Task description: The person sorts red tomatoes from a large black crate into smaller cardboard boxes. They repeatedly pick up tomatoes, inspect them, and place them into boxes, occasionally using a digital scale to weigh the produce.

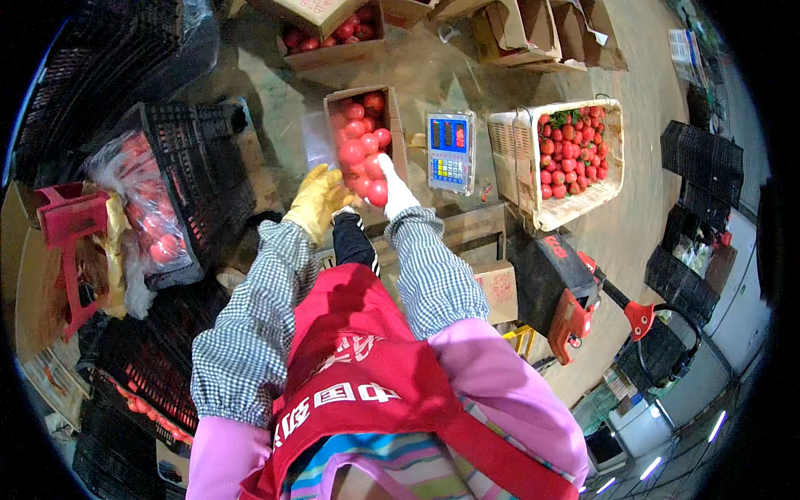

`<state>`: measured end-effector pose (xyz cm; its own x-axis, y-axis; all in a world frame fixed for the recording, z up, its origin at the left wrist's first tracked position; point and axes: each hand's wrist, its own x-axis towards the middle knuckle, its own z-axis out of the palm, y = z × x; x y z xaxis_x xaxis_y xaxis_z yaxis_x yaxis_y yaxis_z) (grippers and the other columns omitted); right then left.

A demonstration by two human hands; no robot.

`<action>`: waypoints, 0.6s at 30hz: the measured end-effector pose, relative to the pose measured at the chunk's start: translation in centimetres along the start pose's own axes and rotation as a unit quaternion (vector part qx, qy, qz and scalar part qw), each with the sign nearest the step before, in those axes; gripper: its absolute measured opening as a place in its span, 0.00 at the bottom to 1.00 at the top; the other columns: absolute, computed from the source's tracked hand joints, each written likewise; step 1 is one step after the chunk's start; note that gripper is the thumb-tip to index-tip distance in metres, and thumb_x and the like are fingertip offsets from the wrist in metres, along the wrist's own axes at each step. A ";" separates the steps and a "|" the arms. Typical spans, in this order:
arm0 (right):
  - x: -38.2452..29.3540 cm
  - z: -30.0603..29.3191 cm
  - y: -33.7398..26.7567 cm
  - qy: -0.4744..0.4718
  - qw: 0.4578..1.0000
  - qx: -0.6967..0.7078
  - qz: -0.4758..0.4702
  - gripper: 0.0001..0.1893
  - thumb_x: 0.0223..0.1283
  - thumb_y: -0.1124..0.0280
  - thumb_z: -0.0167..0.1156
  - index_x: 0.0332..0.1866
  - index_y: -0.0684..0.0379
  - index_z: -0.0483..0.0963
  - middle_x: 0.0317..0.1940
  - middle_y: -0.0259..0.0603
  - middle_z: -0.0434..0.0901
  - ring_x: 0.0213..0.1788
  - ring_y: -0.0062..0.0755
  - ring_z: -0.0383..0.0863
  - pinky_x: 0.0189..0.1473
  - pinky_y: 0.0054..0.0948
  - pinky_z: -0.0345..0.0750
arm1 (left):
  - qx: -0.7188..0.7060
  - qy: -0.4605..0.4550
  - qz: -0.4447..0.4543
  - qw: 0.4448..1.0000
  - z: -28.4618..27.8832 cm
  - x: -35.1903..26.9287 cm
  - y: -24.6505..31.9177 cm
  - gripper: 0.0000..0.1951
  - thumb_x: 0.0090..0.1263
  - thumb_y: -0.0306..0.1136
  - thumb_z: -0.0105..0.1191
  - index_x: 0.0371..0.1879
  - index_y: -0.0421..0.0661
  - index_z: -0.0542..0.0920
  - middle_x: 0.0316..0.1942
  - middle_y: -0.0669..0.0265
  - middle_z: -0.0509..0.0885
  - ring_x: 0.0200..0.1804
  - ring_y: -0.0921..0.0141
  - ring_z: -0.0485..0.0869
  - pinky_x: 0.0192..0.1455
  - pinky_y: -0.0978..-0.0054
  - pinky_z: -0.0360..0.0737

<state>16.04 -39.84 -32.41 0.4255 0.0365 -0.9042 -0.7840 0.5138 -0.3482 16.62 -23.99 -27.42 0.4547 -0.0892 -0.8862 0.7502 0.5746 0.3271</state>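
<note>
A cardboard box (400, 134) of round red tomatoes (352, 152) lies in front of me, with a clear plastic sheet (315, 139) along its left side. My right hand (398, 190), in a white glove, is at the near right corner of the box. It closes around a tomato (377, 193) at the near end, its fingertips by another tomato. My left hand (317, 197) wears a yellow glove and is just off the near left corner. Its fingers are spread and slightly blurred, with nothing visible between them.
Right of the box sits a digital scale display (451, 152), then a white plastic crate (581, 209) of smaller red fruit. A black crate (200, 162) with bagged tomatoes stands left. A red-and-black pallet truck (562, 287) is at right. More cardboard boxes (519, 31) lie beyond.
</note>
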 end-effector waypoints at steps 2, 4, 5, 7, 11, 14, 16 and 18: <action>4.0 -2.7 2.0 0.008 0.997 -0.072 -0.026 0.25 0.50 0.52 0.63 0.50 0.58 0.74 0.42 0.36 0.77 0.46 0.29 0.72 0.49 0.29 0.68 | 0.055 -0.020 -0.003 0.998 -1.1 -0.9 0.7 0.18 0.64 0.35 0.53 0.52 0.47 0.69 0.43 0.67 0.74 0.47 0.66 0.75 0.50 0.62 0.74; 6.7 -4.6 3.8 0.031 0.983 -0.162 -0.084 0.19 0.48 0.62 0.64 0.44 0.61 0.77 0.38 0.36 0.78 0.41 0.28 0.74 0.45 0.29 0.69 | 0.108 -0.042 -0.008 0.993 -3.4 -2.3 1.3 0.18 0.64 0.37 0.53 0.51 0.47 0.70 0.44 0.66 0.75 0.47 0.66 0.75 0.49 0.63 0.74; 8.6 -6.0 5.2 0.064 0.983 -0.159 -0.064 0.18 0.48 0.65 0.64 0.44 0.63 0.76 0.38 0.39 0.79 0.39 0.31 0.76 0.42 0.29 0.72 | 0.108 -0.039 -0.012 0.993 -4.8 -2.9 1.4 0.19 0.64 0.37 0.53 0.52 0.47 0.69 0.44 0.64 0.74 0.46 0.65 0.75 0.48 0.63 0.75; 10.4 -7.5 6.4 0.123 0.979 -0.163 -0.020 0.18 0.47 0.71 0.65 0.44 0.68 0.73 0.37 0.45 0.79 0.34 0.35 0.79 0.35 0.31 0.77 | 0.098 -0.025 -0.015 0.995 -8.2 -4.2 1.2 0.20 0.64 0.38 0.53 0.53 0.46 0.69 0.43 0.61 0.74 0.43 0.63 0.76 0.44 0.64 0.77; 5.3 -4.8 4.6 0.157 0.983 -0.054 0.075 0.19 0.47 0.65 0.66 0.44 0.56 0.72 0.41 0.41 0.74 0.42 0.40 0.75 0.37 0.38 0.77 | 0.058 0.050 -0.019 0.997 -14.3 -6.4 0.5 0.16 0.64 0.39 0.53 0.48 0.47 0.74 0.40 0.62 0.77 0.40 0.65 0.78 0.43 0.64 0.77; 5.7 -6.2 5.5 0.137 0.985 -0.076 0.073 0.20 0.47 0.61 0.67 0.46 0.51 0.70 0.45 0.41 0.71 0.45 0.43 0.72 0.42 0.42 0.76 | 0.013 0.035 0.009 0.999 -18.0 -7.7 -0.6 0.15 0.64 0.39 0.53 0.47 0.47 0.74 0.37 0.63 0.79 0.37 0.65 0.79 0.40 0.66 0.78; 5.6 -6.1 5.5 0.139 0.987 -0.056 0.065 0.21 0.47 0.61 0.66 0.47 0.51 0.70 0.47 0.42 0.70 0.46 0.44 0.72 0.43 0.43 0.76 | 0.023 0.071 -0.013 0.997 -19.0 -8.2 -0.9 0.15 0.64 0.39 0.53 0.47 0.46 0.74 0.37 0.63 0.79 0.36 0.65 0.79 0.38 0.66 0.79; 5.3 -5.6 5.7 0.159 0.985 -0.006 0.073 0.21 0.48 0.61 0.66 0.48 0.51 0.70 0.47 0.42 0.69 0.46 0.44 0.71 0.44 0.43 0.76 | 0.018 0.092 -0.028 0.995 -19.2 -8.4 -1.3 0.14 0.65 0.38 0.52 0.47 0.47 0.74 0.36 0.64 0.80 0.34 0.67 0.80 0.35 0.68 0.80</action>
<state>11.29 -41.56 -40.61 0.1462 -0.1610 -0.9761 -0.8324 0.5131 -0.2094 2.64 -8.33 -26.69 0.3174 0.0324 -0.9477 0.7909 0.5424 0.2834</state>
